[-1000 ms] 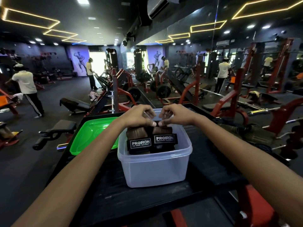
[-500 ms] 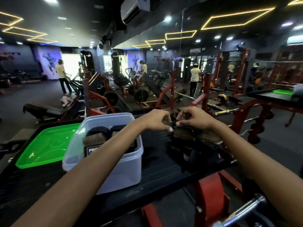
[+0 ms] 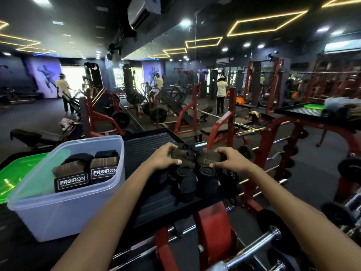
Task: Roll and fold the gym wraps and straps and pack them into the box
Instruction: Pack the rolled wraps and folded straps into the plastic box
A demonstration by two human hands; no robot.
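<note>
A clear plastic box (image 3: pixel 58 208) stands at the left on the black ribbed platform (image 3: pixel 148 145). Inside it are two brown rolled wraps with PROIRON labels (image 3: pixel 88 173) and dark straps behind them. To its right lies a pile of wraps: two black rolls (image 3: pixel 197 178) in front, brown wraps (image 3: pixel 197 157) behind. My left hand (image 3: pixel 164 156) grips the left end of the brown wraps. My right hand (image 3: pixel 232 160) grips the right end. The pile lies near the platform's right front corner.
A green lid (image 3: pixel 13 175) lies left of the box. Red machine frames (image 3: pixel 218 225) and chrome dumbbell handles (image 3: pixel 254 247) stand below and to the right. A second platform with a box and wraps (image 3: pixel 340 108) is at far right. People stand among the machines behind.
My hands left the box, where they had set labelled wraps, and moved right to the pile. They now grip the brown wraps. The view swung right.
</note>
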